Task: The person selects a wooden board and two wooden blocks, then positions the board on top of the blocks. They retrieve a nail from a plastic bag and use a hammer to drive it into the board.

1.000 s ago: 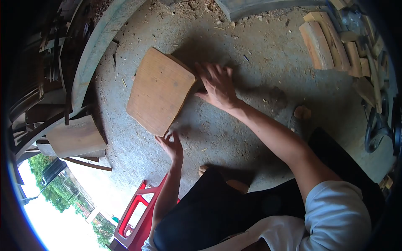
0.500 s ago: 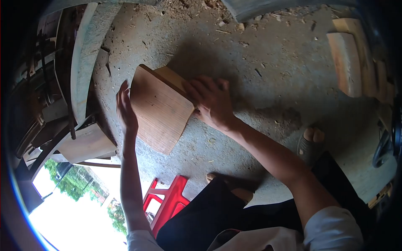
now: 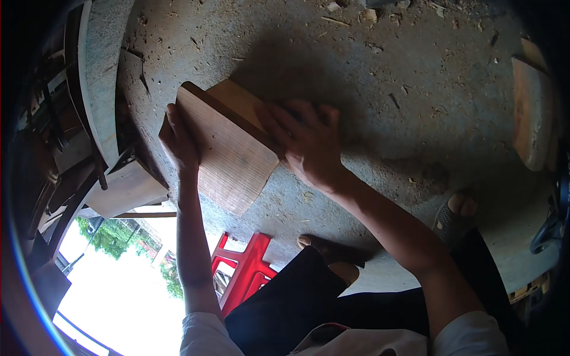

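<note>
A wooden board (image 3: 228, 151) with rounded corners and visible grain is held tilted above the concrete floor. Behind its upper edge shows a paler wooden piece (image 3: 236, 101); whether the two are joined cannot be made out. My left hand (image 3: 181, 142) is closed on the board's left edge, its fingertips partly hidden. At the other end, my right hand (image 3: 312, 145) grips the wood near the right corner, with fingers bent over the paler piece. The board hides part of that grip.
A red plastic stool (image 3: 246, 267) stands by my legs. Curved wooden pieces (image 3: 531, 113) lie at the right, and a long plank (image 3: 101, 77) runs along the left beside stacked wood. Chips litter the concrete floor (image 3: 368, 113). A sandalled foot (image 3: 457, 213) is at the right.
My left hand has closed on the board's left edge, where its fingers were stretched out beside it. The right hand keeps its grip. The camera view has shifted slightly.
</note>
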### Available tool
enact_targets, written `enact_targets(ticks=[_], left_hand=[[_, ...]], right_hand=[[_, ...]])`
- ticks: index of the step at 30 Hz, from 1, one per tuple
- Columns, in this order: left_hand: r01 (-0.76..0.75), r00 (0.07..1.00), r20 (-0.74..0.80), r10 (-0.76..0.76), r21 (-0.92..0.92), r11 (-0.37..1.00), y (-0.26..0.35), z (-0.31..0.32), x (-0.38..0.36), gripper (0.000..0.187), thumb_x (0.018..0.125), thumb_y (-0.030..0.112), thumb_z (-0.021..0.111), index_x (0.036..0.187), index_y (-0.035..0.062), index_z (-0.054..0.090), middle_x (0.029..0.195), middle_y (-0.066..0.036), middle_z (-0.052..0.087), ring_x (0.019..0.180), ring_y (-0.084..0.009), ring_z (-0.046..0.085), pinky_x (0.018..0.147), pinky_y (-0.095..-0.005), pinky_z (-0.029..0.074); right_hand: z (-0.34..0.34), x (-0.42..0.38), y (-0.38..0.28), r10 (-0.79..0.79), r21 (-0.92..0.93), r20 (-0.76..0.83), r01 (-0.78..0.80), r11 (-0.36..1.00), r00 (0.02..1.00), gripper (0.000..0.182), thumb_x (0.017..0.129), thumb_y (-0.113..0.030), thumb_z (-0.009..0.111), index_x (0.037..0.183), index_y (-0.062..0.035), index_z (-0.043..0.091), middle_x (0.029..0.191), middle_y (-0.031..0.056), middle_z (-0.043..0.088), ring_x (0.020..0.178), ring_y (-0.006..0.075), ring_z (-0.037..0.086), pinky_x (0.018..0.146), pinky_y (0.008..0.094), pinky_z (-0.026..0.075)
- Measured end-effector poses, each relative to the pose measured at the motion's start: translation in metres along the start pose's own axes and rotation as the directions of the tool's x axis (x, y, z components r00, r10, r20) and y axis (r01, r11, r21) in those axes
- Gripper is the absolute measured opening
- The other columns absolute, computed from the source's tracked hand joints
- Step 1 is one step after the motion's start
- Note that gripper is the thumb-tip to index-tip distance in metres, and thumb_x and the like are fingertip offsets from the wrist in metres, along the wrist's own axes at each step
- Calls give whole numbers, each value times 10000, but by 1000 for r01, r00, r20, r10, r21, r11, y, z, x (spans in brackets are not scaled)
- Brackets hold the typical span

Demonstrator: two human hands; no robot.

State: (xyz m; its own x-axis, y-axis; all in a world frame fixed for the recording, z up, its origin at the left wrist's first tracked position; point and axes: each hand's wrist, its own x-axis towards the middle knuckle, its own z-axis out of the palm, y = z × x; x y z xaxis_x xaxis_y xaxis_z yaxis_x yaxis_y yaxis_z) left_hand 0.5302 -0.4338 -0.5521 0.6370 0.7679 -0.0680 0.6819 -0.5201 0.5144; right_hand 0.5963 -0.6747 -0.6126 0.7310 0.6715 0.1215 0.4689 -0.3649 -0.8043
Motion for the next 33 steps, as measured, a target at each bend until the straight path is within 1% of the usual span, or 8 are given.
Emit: enact_targets(ticks=[3, 5, 18, 21, 23, 24, 26, 33], left_hand=[[17, 1000, -1, -17, -15, 1000, 2, 0, 0, 495, 1081, 364, 420, 880, -36, 631, 672, 0, 504, 667, -79, 399, 586, -287, 372], [19, 1000, -11, -20, -30, 999, 1, 0, 1, 494, 1081, 365, 420, 870, -30, 629, 665, 4, 495, 663, -76, 397, 580, -286, 366], [26, 1000, -14, -25, 35, 999, -4, 2, 4, 534, 1074, 398, 422, 1057, -73, 674, 834, -109, 676, 733, -135, 533, 688, -330, 474], [74, 997, 21, -74, 37, 997, -7, -3, 5, 590, 1054, 470, 427, 1168, -62, 655, 926, -111, 688, 793, -159, 596, 741, -325, 498], [113, 993, 16, -114, 32, 993, -6, -3, 5, 602, 1046, 488, 437, 1175, -59, 652, 947, -117, 685, 804, -165, 601, 745, -327, 498], [113, 993, 19, -114, 35, 993, -7, -3, 5, 602, 1046, 488, 437, 1175, -59, 652, 947, -117, 685, 804, -165, 601, 745, -327, 498], [99, 995, 27, -99, 4, 995, -10, -4, 6, 610, 1039, 501, 444, 1170, -59, 648, 950, -122, 680, 807, -170, 602, 746, -330, 498], [86, 996, 3, -86, -14, 996, -8, -2, 4, 599, 1045, 490, 438, 1124, -62, 653, 899, -103, 668, 781, -152, 580, 730, -320, 487]], right_hand=[[6, 3, 1, 0, -36, 15, 0, 999, 1000, 754, 687, -244, 786, 1395, -145, 547, 1266, -12, 612, 1097, 179, 533, 903, 459, 334], [7, 6, 1, -30, -18, -50, 29, 999, 998, 514, 777, -220, 684, 1276, -120, 611, 1195, -18, 608, 1071, 183, 533, 900, 466, 363], [-5, 0, 9, 28, -32, -147, -33, 999, 989, 468, 810, -189, 672, 1261, -80, 612, 1124, 61, 605, 1027, 196, 561, 838, 341, 480], [-7, -15, 8, 144, 71, -42, -141, 987, 989, 709, 778, -202, 799, 1410, -80, 501, 1211, 91, 537, 1025, 196, 563, 892, 284, 529], [1, -29, 4, 347, 738, 440, -554, 385, 828, 723, 815, -175, 790, 1447, -84, 450, 1175, 89, 519, 952, 183, 594, 798, 256, 577], [2, -35, -2, 349, 739, 441, -555, 381, 827, 723, 815, -175, 790, 1447, -84, 450, 1175, 89, 519, 952, 183, 594, 798, 256, 577], [4, -41, -17, 267, 292, 224, -326, 899, 937, 768, 814, -166, 792, 1476, -98, 407, 1189, 105, 500, 877, 177, 614, 719, 262, 606], [9, -20, -18, 305, 450, 113, -322, 833, 946, 554, 916, -128, 632, 1437, -178, 449, 1104, 117, 501, 774, 269, 671, 614, 377, 617]])
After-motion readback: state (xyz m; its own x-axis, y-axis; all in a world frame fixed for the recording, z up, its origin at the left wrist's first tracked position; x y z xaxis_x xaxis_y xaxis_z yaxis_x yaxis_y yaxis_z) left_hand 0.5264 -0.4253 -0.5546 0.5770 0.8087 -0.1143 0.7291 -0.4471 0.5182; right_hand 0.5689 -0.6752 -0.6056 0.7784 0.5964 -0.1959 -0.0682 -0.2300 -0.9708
